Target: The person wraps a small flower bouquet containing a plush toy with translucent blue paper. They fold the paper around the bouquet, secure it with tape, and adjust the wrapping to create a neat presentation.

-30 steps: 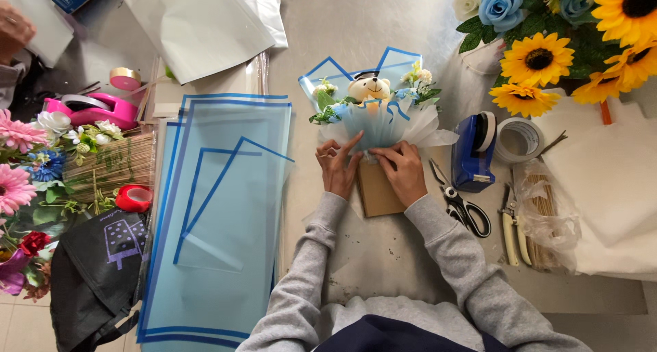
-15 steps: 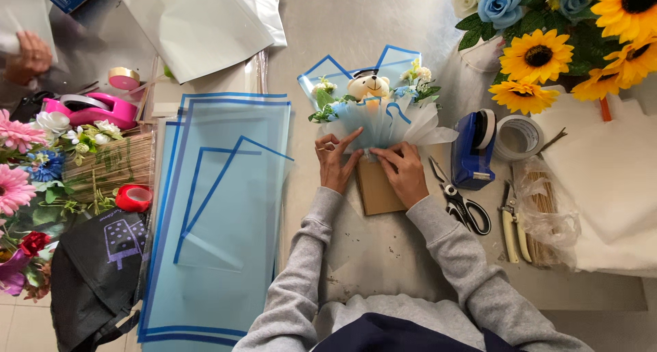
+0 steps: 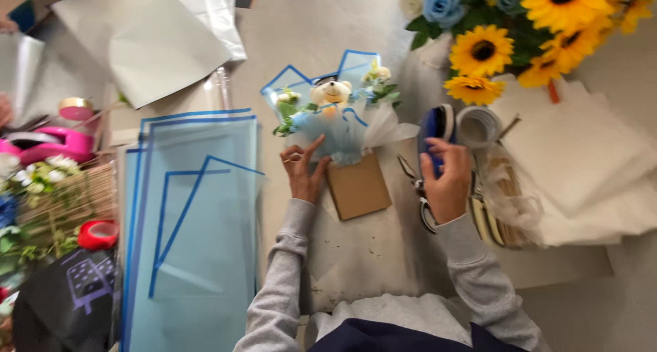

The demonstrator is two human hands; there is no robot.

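Overhead, grey table (image 3: 369, 256): left hand (image 3: 304, 171) pinches bouquet (image 3: 335, 119); right hand (image 3: 448, 181) closes on tape dispenser (image 3: 434, 126).

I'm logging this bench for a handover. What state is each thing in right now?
Left hand: pinching the bouquet wrap.
Right hand: on the blue tape dispenser.
Small bouquet: wrapped, lying on the table, a toy bear in it.
Scissors: on the table, partly under the right hand.
Blue-edged wrap sheets: stacked flat.
Red tape roll: lying flat.
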